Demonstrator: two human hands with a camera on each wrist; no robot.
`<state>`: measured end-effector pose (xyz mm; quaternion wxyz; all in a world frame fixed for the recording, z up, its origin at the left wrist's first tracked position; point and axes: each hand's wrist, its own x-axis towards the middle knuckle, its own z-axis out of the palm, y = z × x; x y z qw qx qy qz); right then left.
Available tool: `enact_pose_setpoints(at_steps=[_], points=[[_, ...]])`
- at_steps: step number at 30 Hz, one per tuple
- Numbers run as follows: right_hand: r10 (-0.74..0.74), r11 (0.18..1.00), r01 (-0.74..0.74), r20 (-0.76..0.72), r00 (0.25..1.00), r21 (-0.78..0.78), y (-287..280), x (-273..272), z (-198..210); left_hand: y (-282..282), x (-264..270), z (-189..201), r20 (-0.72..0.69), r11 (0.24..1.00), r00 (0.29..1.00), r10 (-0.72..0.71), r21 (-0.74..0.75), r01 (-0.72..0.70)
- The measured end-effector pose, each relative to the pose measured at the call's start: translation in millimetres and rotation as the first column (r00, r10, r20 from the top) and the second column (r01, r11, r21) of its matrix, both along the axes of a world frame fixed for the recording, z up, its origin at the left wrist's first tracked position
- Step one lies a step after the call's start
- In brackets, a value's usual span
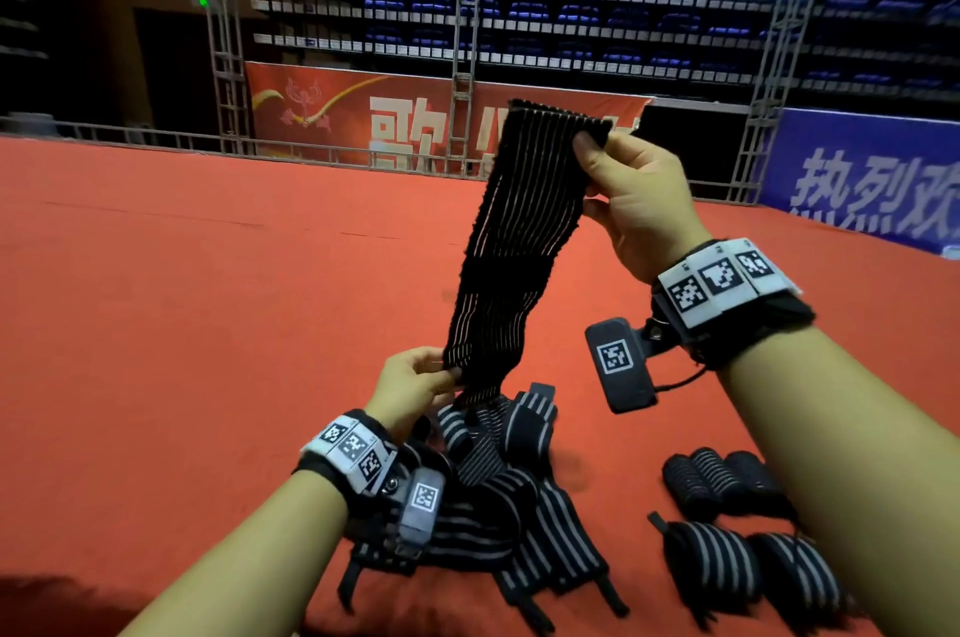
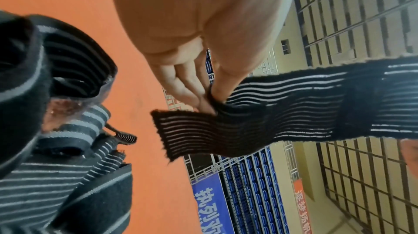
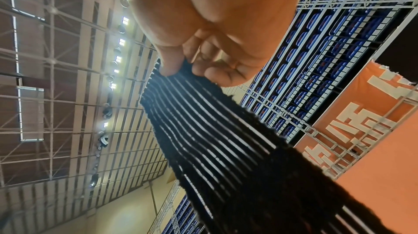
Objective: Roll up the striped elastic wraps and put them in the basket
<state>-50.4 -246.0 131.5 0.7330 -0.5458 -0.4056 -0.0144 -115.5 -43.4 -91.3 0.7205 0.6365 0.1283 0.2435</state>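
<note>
Pinching striped wrap [image 1: 511, 241] taut, right hand [image 1: 639, 205] top, left hand [image 1: 415, 389] bottom, blue banner [image 1: 872, 184] reading 热烈欢

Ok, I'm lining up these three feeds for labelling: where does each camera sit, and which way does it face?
Head: worn on the head, facing forward and down over the red surface; shows both forearms, the left hand and right hand stretching a striped wrap.
Left wrist: looks along the left hand at its fingers pinching the wrap's lower end.
Right wrist: looks up along the right hand at the ceiling, fingers pinching the wrap's top.
Shared: all three show the same wrap.
</note>
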Motion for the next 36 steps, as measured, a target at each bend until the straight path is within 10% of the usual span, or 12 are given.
enact_pose_setpoints(at_steps=[6, 14, 21, 36], points=[[-0.149, 0.988, 0.152, 0.074, 0.986, -0.041, -12, 7, 6, 11, -9, -15, 0.118, 0.812, 0.977, 0.179, 0.543, -0.214], [-0.18, 0.983, 0.181, 0.014, 0.983, -0.015, -14, 7, 0, 38, -22, -39, 0.157, 0.447, 0.954, 0.255, 0.856, -0.26], [-0.068, 0.997, 0.069, 0.032, 0.997, -0.034, -9, 4, 1, 28, -33, -24, 0.061, 0.836, 0.993, 0.105, 0.535, -0.122], [-0.098, 0.993, 0.103, 0.08, 0.992, -0.061, 3, 3, -12, -23, 0, 17, 0.06, 0.842, 0.994, -0.094, 0.538, 0.048]])
